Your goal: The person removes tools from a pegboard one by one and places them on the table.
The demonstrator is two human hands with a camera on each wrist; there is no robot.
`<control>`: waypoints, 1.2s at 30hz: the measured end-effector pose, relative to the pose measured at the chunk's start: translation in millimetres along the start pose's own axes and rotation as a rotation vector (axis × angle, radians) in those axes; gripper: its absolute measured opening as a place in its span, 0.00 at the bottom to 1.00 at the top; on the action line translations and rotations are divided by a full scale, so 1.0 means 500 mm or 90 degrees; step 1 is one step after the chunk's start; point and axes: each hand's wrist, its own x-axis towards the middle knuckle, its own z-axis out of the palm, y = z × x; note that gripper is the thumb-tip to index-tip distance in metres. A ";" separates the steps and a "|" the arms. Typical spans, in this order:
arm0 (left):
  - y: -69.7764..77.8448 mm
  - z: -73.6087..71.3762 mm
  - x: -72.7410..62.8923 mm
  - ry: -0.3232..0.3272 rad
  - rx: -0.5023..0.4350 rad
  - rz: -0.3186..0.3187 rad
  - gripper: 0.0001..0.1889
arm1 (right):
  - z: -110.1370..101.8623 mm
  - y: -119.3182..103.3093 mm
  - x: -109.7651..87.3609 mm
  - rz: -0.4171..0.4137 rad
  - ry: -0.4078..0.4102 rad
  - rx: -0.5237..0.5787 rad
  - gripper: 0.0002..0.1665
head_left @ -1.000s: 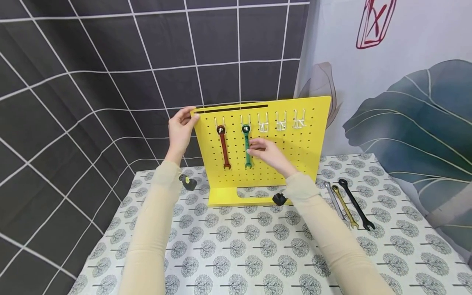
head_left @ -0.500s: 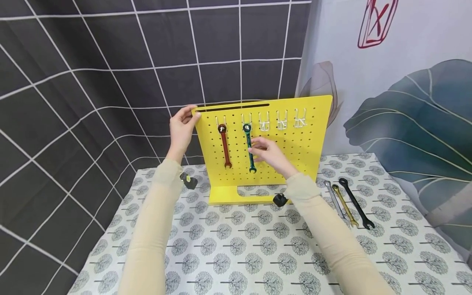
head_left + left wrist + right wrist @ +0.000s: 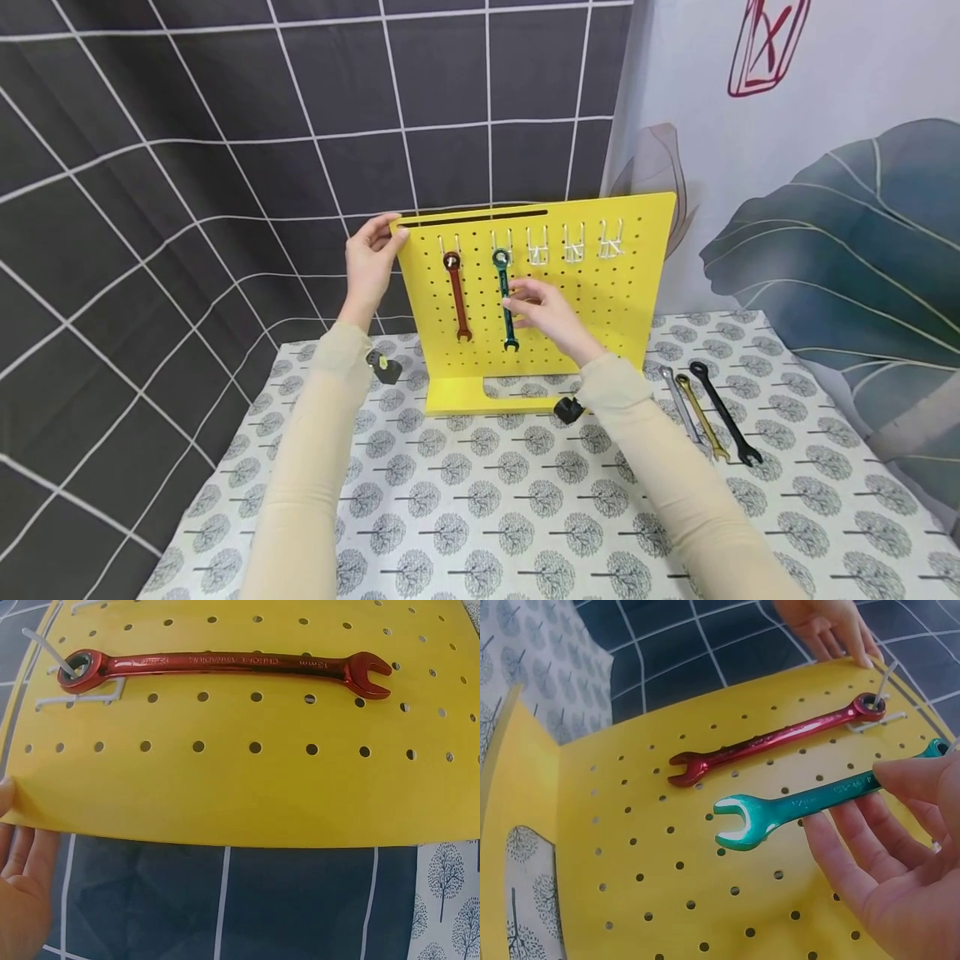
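A yellow pegboard [image 3: 592,312] stands upright on the table, white wire hooks along its upper part. My left hand [image 3: 369,260] pinches its upper left corner between thumb and fingers. A red combination wrench [image 3: 457,300] hangs by its ring end from the leftmost hook, seen close in the left wrist view. To its right is a green combination wrench [image 3: 810,801], its ring end at the second hook. My right hand [image 3: 546,312] pinches this green wrench along its shaft, thumb on one side and fingers on the other, with the open jaw pointing down.
Three bare hooks, such as the middle hook [image 3: 573,246], line the board's right half. On the table at right lie a silver wrench [image 3: 682,408], a gold wrench [image 3: 702,418] and a black wrench [image 3: 724,413]. A dark gridded cloth [image 3: 315,92] hangs close behind the board.
The green wrench's lower end has swung out to the right, then slightly back left, in my right hand's grip. My left hand stays on the board's corner.
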 end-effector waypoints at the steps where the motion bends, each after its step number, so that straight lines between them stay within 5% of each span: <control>1: 0.000 0.001 0.000 -0.001 0.000 -0.001 0.17 | -0.001 -0.001 -0.001 -0.001 0.002 0.001 0.24; 19: 0.005 0.003 -0.005 0.005 0.010 -0.008 0.17 | -0.004 -0.018 -0.011 -0.001 -0.005 -0.003 0.24; 36: 0.006 0.004 -0.002 0.004 0.017 -0.025 0.19 | -0.007 -0.060 -0.026 -0.062 -0.009 0.010 0.23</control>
